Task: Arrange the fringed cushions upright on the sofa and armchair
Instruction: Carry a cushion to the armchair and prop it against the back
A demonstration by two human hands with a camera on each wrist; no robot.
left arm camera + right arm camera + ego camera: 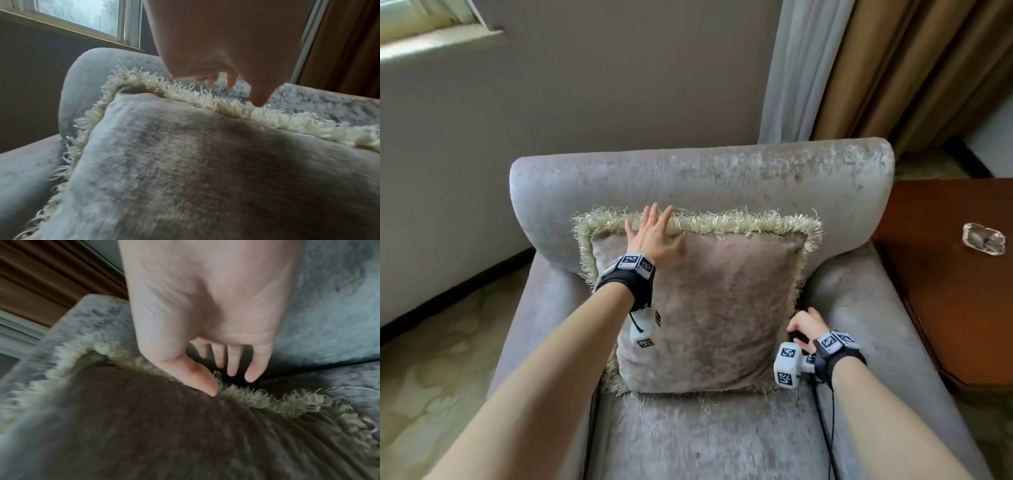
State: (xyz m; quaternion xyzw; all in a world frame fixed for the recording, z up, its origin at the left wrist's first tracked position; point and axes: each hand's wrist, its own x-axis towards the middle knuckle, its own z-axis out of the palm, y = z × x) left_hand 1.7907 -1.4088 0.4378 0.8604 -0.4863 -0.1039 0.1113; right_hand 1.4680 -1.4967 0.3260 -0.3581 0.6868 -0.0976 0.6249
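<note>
Against armchair (pixel 756 178), upright cushion (pixel 715 308): left hand (pixel 654 236) flat on top fringe, right hand (pixel 804 325) loosely curled beside its edge.

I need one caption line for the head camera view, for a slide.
Fringed cushion leaning upright against the armchair back, left hand flat on its top edge, right hand at its lower right side.

You have one fringed cushion (pixel 709 308) before you — a single square one, trimmed on all four edges. It sits in one armchair (pixel 722 171), which shows two armrests. Two hands are in view: one left hand (pixel 654 236) and one right hand (pixel 804 325), each wrist carrying one strap with white marker blocks. Beside the chair you have one wooden side table (pixel 945 291) bearing one clear glass piece (pixel 983 238). Behind hang two curtains — one grey (pixel 798 68), one tan (pixel 914 68) — and one window (pixel 424 17).
</note>
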